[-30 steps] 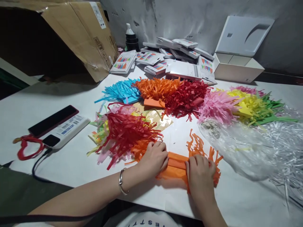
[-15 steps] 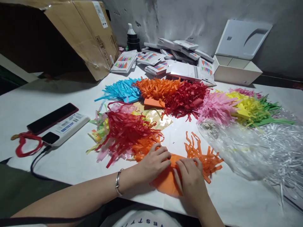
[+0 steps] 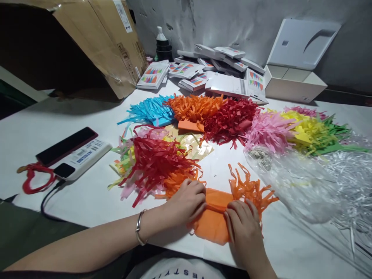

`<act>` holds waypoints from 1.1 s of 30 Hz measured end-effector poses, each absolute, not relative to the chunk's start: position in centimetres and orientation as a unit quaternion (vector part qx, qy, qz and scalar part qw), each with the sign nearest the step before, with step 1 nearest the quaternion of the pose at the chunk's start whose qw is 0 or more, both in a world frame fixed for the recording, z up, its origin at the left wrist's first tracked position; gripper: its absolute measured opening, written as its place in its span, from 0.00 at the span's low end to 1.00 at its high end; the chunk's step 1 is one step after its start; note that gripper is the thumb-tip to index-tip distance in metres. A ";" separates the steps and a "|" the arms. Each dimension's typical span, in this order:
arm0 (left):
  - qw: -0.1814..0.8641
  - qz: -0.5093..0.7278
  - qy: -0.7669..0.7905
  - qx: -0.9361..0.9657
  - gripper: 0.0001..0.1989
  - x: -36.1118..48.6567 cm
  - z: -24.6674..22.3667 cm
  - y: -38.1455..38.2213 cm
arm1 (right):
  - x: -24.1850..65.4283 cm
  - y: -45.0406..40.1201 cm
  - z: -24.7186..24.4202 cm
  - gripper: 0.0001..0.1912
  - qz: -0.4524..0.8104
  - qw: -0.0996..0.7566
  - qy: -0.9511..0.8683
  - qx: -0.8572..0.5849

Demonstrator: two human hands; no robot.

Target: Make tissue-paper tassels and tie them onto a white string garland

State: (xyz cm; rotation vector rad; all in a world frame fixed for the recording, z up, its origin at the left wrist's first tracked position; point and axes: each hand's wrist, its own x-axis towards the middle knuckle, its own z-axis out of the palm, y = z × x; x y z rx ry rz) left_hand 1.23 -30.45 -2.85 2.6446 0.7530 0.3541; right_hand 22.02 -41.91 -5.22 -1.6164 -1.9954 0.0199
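Note:
An orange tissue-paper piece with a cut fringe lies on the white table near its front edge. My left hand presses on its left part, fingers curled over the rolled fold. My right hand presses on its right part, just below the fringe. Directly left of my left hand sits a mixed heap of fringed paper, red on top with orange, pink, yellow and green under it.
Piles of fringed paper run across the middle: blue, orange, red, pink, yellow, green. A clear plastic bag and silver shreds lie right. A phone and power bank lie left. Printed packets, a white box and a cardboard box stand behind.
My right hand slid left over the orange paper, then back right and toward me. The paper's flat part is now rolled tighter between both hands. My left hand stayed put.

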 end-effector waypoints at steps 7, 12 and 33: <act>0.121 0.124 0.308 0.936 0.06 2.4 -4.4 -30.8 | 21.4 -41.3 -4.9 0.12 -0.050 0.255 -0.738 -0.623; 0.090 0.124 0.190 0.970 0.06 1.9 -4.2 -30.6 | 20.9 -40.9 -5.5 0.13 -0.036 0.261 -0.780 -0.568; 0.214 0.156 0.219 0.939 0.06 1.2 -4.3 -30.0 | 21.8 -41.8 -5.3 0.16 0.001 0.246 -0.777 -0.579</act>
